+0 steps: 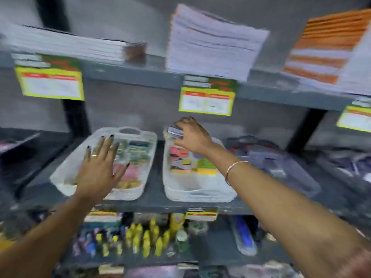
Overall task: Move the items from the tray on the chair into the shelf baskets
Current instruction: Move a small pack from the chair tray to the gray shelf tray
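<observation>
Two white plastic baskets stand side by side on the grey middle shelf. My left hand (pixel 100 165) hovers flat over the left basket (pixel 60 177), fingers spread, holding nothing. That basket holds colourful packets. My right hand (pixel 192 135) is over the far end of the right basket (pixel 200 194), closed on a small blue and white pack (pixel 176 131). Pink, green and yellow packs lie in the right basket's far half; its near half shows bare bottom. The tray and the chair are out of view. The picture is blurred by motion.
Stacks of paper and notebooks (pixel 210 43) sit on the upper shelf, with yellow price tags (pixel 206 101) hanging from its edge. Dark bags (pixel 281 163) lie right of the baskets. The lower shelf holds several yellow bottles (pixel 146 237) and a blue item (pixel 245 235).
</observation>
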A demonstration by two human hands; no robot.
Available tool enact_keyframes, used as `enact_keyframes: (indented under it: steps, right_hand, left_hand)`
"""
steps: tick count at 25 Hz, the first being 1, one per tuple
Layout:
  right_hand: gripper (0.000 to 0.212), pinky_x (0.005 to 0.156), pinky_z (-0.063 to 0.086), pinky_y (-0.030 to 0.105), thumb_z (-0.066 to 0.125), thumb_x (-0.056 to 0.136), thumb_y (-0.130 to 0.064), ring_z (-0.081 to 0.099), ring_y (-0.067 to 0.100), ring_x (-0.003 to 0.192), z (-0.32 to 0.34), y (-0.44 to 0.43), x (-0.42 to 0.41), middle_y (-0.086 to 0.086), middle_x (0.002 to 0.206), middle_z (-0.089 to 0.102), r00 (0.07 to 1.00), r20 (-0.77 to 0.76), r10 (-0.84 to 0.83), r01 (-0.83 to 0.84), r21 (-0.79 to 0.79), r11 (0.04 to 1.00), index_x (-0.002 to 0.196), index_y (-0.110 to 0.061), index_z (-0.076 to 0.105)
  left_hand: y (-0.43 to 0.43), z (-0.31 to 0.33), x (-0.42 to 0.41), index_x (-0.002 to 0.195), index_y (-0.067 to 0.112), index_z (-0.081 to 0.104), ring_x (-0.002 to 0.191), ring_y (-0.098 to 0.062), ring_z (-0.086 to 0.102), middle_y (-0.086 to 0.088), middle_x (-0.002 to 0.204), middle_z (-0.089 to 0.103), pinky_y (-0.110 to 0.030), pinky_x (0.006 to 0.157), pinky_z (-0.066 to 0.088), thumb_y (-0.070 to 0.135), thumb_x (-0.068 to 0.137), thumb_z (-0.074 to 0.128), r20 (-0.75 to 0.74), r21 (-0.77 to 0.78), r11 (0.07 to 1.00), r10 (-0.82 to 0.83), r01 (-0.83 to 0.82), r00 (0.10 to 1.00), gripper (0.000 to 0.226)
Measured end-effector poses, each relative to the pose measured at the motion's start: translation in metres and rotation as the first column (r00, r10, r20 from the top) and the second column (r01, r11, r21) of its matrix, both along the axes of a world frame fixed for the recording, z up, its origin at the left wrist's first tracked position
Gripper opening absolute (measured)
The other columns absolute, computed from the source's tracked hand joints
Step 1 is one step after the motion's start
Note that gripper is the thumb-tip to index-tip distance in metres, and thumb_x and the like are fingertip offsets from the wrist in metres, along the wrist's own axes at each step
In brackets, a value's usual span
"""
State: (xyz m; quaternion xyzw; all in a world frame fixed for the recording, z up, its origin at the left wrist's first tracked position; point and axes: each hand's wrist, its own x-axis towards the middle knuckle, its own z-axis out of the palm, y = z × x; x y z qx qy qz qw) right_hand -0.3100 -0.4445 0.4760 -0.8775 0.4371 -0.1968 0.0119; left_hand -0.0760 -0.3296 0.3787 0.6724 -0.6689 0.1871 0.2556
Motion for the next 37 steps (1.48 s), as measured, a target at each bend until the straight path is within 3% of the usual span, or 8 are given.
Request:
enact_keyframes:
  steps: [4, 7, 10, 14, 21, 26, 37]
  right_hand:
    - [0.040, 0.093, 0.047, 0.040, 0.065, 0.076, -0.029, 0.051, 0.035, 0.112, -0.006, -0.016, -0.133, 0.021, 0.113, 0.060, 0.971, -0.080, -0.223, 0.230, 0.079, 0.970, 0.107, -0.004, 0.059]
    - [0.035, 0.087, 0.051, 0.041, 0.068, 0.072, -0.025, 0.059, 0.036, 0.104, -0.018, -0.018, -0.209, 0.022, 0.110, 0.065, 0.943, -0.103, -0.317, 0.329, 0.139, 0.934, 0.099, -0.003, 0.064]
    - [0.034, 0.085, 0.051, 0.040, 0.069, 0.075, -0.022, 0.062, 0.036, 0.101, -0.034, -0.017, -0.268, 0.022, 0.108, 0.068, 0.920, -0.129, -0.371, 0.390, 0.197, 0.900, 0.102, -0.002, 0.065]
    - [0.047, 0.097, 0.048, 0.045, 0.071, 0.075, -0.027, 0.057, 0.035, 0.113, -0.066, -0.024, -0.318, 0.020, 0.122, 0.063, 0.897, -0.207, -0.391, 0.436, 0.264, 0.860, 0.115, -0.005, 0.059]
    - [0.052, 0.103, 0.041, 0.035, 0.066, 0.075, 0.000, 0.053, 0.029, 0.119, -0.107, -0.041, -0.336, 0.014, 0.132, 0.058, 0.936, -0.217, -0.278, 0.346, 0.412, 0.843, 0.125, -0.007, 0.055]
    - [0.053, 0.107, 0.033, 0.037, 0.065, 0.079, -0.001, 0.042, 0.033, 0.127, -0.117, -0.053, -0.333, 0.016, 0.139, 0.046, 0.942, -0.260, -0.212, 0.311, 0.435, 0.845, 0.129, -0.009, 0.051]
    - [0.047, 0.100, 0.042, 0.034, 0.066, 0.075, 0.008, 0.054, 0.028, 0.118, -0.126, -0.058, -0.337, 0.015, 0.129, 0.058, 0.958, -0.155, -0.243, 0.288, 0.541, 0.790, 0.119, -0.003, 0.057]
  left_hand:
    - [-0.047, 0.013, -0.130, 0.118, -0.003, 0.059, 0.122, -0.042, 0.045, -0.025, 0.135, 0.047, -0.057, 0.096, 0.034, 0.054, 0.084, 0.027, -0.030, 0.105, 0.975, -0.194, 0.196, 0.980, 0.073]
    - [-0.066, 0.010, -0.222, 0.123, 0.001, 0.058, 0.130, -0.034, 0.038, -0.019, 0.139, 0.045, -0.052, 0.103, 0.029, 0.059, 0.083, 0.016, 0.029, 0.160, 0.936, -0.321, 0.313, 0.947, 0.082]
    - [-0.073, 0.001, -0.296, 0.139, 0.009, 0.041, 0.139, -0.025, 0.020, -0.010, 0.152, 0.026, -0.045, 0.109, 0.009, 0.063, 0.087, 0.007, 0.145, 0.245, 0.920, -0.345, 0.304, 0.927, 0.082]
    - [-0.086, -0.017, -0.363, 0.146, 0.011, 0.023, 0.141, -0.021, 0.006, -0.008, 0.156, 0.014, -0.042, 0.114, 0.005, 0.059, 0.095, 0.018, 0.165, 0.351, 0.886, -0.378, 0.304, 0.911, 0.071]
    - [-0.099, -0.044, -0.413, 0.147, 0.009, 0.020, 0.142, -0.024, 0.002, -0.012, 0.156, 0.008, -0.041, 0.112, -0.001, 0.059, 0.095, 0.017, 0.124, 0.453, 0.847, -0.370, 0.279, 0.921, 0.073]
    - [-0.101, -0.059, -0.418, 0.148, 0.009, 0.016, 0.142, -0.025, 0.002, -0.012, 0.156, 0.011, -0.041, 0.113, 0.000, 0.056, 0.096, 0.016, 0.101, 0.461, 0.846, -0.350, 0.268, 0.931, 0.069]
    - [-0.102, -0.066, -0.413, 0.147, 0.019, 0.023, 0.141, -0.024, 0.008, -0.008, 0.153, 0.024, -0.042, 0.113, -0.001, 0.061, 0.093, 0.021, 0.112, 0.421, 0.849, -0.399, 0.320, 0.910, 0.068]
